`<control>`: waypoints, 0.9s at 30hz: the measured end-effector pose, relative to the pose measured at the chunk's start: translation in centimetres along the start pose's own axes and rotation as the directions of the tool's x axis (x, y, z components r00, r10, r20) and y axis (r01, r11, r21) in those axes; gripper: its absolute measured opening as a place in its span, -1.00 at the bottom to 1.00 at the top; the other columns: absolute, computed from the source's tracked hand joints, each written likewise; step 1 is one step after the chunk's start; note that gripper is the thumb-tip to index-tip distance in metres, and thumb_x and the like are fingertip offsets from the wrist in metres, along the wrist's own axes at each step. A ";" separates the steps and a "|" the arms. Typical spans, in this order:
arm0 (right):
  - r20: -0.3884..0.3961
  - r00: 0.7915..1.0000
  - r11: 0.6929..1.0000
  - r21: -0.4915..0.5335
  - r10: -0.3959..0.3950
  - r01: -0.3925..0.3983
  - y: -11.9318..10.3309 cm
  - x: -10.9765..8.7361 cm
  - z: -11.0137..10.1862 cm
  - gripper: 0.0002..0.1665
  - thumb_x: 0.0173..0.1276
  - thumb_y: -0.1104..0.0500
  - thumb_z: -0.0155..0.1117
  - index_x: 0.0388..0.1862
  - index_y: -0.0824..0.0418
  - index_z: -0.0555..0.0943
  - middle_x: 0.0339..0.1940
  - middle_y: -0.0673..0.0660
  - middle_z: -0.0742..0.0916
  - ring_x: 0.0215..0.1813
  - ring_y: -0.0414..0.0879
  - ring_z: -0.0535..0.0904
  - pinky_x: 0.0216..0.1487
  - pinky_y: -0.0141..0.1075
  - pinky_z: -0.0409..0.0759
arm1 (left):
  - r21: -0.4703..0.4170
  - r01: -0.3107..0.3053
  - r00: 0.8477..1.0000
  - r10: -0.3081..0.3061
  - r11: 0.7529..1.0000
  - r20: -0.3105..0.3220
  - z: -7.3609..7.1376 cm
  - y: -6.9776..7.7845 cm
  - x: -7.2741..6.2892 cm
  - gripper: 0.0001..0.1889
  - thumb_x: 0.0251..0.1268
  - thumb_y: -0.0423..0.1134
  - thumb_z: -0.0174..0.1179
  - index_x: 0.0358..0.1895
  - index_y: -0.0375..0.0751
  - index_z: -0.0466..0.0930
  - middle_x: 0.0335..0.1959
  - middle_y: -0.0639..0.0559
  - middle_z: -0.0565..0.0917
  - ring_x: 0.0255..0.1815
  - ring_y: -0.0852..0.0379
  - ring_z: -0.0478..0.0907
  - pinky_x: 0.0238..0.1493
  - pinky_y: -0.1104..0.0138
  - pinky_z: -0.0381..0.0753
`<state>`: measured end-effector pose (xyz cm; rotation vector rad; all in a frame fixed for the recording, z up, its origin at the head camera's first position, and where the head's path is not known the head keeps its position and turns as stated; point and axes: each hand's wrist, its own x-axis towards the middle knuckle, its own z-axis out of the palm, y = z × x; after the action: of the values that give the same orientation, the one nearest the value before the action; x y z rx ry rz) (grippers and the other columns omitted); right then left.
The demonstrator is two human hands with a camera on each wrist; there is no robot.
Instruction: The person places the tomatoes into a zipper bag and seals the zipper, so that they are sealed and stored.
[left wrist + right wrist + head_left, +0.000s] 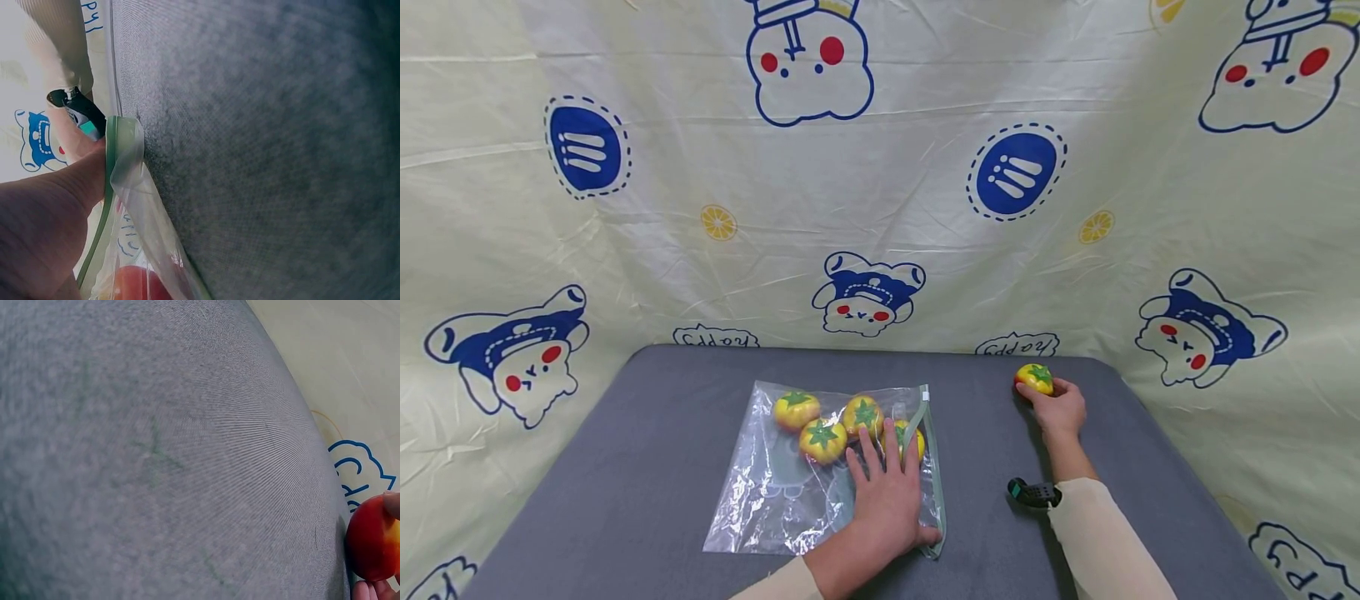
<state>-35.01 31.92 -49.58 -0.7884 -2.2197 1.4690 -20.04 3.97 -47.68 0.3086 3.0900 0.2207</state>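
Near the far right corner of the bench (647,500), the right hand (1062,410) pinches a fruit (1034,377), which may roll off if this grip slips, while the spread left hand (887,500) rests on the bag (756,508).

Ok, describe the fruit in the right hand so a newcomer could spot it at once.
Find the gray table and go toward its far right corner. There, the right hand holds a round yellow-and-red fruit with a green star-shaped top. Unlike its four lookalikes in the clear bag, it is outside.
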 end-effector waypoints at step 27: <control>0.047 0.998 0.999 0.023 -0.034 0.033 0.5 -0.5 -1.0 -0.05 0.28 0.10 0.52 0.52 0.39 0.28 0.46 0.43 0.46 0.40 0.27 0.37 0.51 0.08 0.36 | -0.006 -0.001 1.000 0.001 1.000 0.011 -0.1 -0.1 0.0 0.42 -0.39 0.54 0.53 0.64 0.04 0.06 0.71 -0.24 -0.13 0.65 -0.51 -0.15 0.51 -0.37 0.04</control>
<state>-33.93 32.50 -49.66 -0.7129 -2.2360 1.5090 -20.07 3.90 -47.55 0.3106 3.0779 0.2267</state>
